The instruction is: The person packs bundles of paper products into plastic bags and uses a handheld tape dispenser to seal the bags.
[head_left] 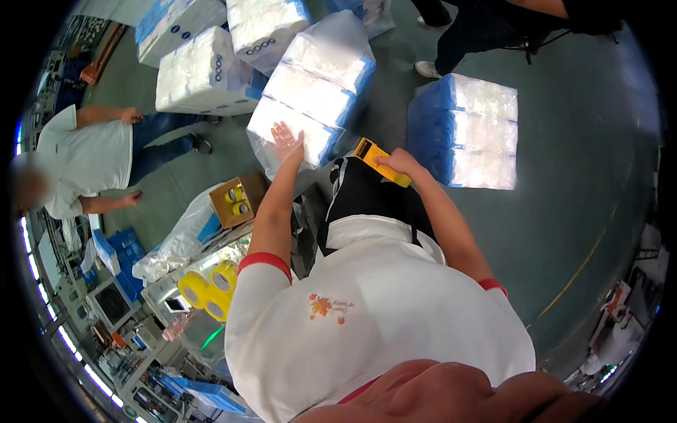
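Note:
My left hand (287,143) lies with its fingers spread on the near end of a large clear plastic bag (340,32). Inside the bag are white-and-blue wrapped packs (310,92) in a row. My right hand (400,163) is closed around a long yellow hand-held tool with a dark end (381,161), just right of the bag and in front of my black trousers. The tool's exact kind cannot be made out. A second block of white-and-blue packs (483,130) stands on the floor to the right of my right hand.
More wrapped bales (208,74) stand at the far left. A person in a white shirt (92,158) stands left; another person's legs (469,42) are at the far right. Near my left arm are an open carton (236,201) with tape rolls and a table with yellow tape rolls (211,287).

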### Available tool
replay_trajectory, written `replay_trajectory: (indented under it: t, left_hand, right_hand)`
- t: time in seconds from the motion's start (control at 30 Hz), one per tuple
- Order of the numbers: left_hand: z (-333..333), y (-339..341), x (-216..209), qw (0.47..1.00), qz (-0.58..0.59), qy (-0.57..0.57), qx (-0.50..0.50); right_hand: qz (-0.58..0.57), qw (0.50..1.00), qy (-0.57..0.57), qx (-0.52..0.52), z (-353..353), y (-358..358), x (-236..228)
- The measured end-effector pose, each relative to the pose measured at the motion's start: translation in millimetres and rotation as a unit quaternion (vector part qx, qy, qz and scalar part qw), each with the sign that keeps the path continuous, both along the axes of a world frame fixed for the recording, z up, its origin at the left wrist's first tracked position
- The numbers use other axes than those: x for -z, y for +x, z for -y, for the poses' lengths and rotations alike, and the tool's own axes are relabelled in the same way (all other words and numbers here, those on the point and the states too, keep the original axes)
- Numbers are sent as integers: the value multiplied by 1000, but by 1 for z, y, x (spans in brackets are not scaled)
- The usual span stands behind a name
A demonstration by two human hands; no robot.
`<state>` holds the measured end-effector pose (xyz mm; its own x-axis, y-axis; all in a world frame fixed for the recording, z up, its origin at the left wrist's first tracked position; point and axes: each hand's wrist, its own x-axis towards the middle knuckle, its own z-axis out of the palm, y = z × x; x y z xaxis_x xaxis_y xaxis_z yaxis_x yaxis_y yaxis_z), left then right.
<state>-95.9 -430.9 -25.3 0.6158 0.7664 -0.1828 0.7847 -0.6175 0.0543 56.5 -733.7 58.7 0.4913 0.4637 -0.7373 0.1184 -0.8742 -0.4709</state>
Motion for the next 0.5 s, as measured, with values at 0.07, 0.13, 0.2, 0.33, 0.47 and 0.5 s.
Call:
replay_trajectory:
  t: [0.07,0.13,0.2,0.33,0.47,0.5]
  left_hand:
    - [8,-13,3,999,10,36,-5]
    - [32,-33,0,1000,25,13,-8]
    - [60,-63,-7,998,66,-7,-17]
    - [102,-82,-21,964,201,-171,35]
    - [116,-123,-23,847,270,-247,-386]
    - [101,-144,17,810,322,-216,-440]
  right_hand:
    - [-25,999,-21,11,-26,-1,19]
    - [-17,999,-48,12,-49,-9,32]
    - [20,998,-63,-7,-87,-21,34]
    - [12,948,-282,-148,-88,8,111]
    - [80,983,-162,-41,16,10,81]
    - [58,986,-158,-22,32,6,72]
